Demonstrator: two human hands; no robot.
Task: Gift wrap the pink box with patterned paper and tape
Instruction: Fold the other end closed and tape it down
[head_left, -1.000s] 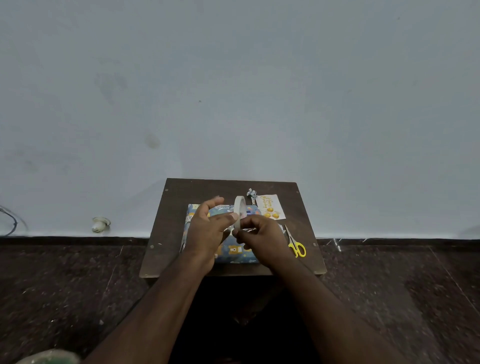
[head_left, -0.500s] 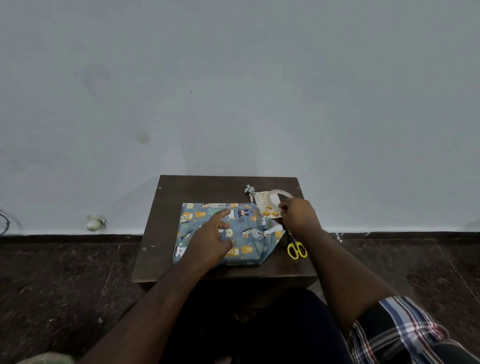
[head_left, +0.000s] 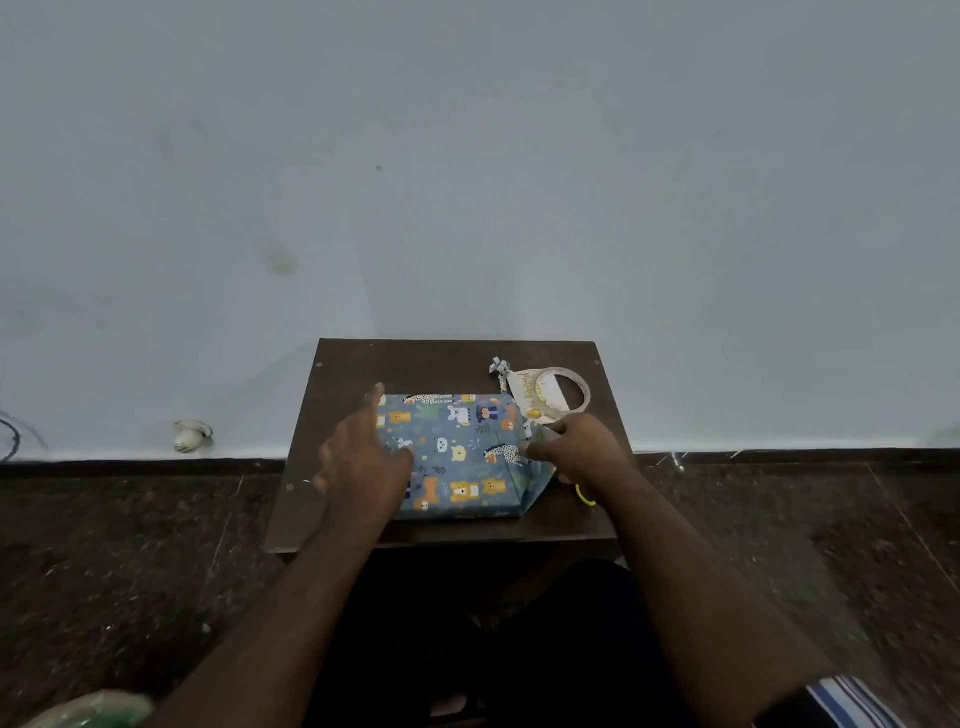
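Observation:
The box (head_left: 462, 457) lies in the middle of the small dark table (head_left: 426, 364), fully covered in blue paper with cartoon animals; no pink shows. My left hand (head_left: 363, 457) rests on its left end with fingers stretched out, the index reaching the far left corner. My right hand (head_left: 576, 449) is at the right end, fingertips pressing the folded paper flap (head_left: 535, 483) there. The tape roll (head_left: 563, 389) lies free at the back right, on a card.
A white card with gold print (head_left: 524, 397) and a small ribbon bow (head_left: 498, 366) sit at the table's back right. Yellow scissor handles (head_left: 586, 496) peek out under my right wrist. Wall stands close behind; dark floor surrounds the table.
My right hand set the tape roll down at the back right and came back to the box's right end. My left hand slid from the top toward the left end.

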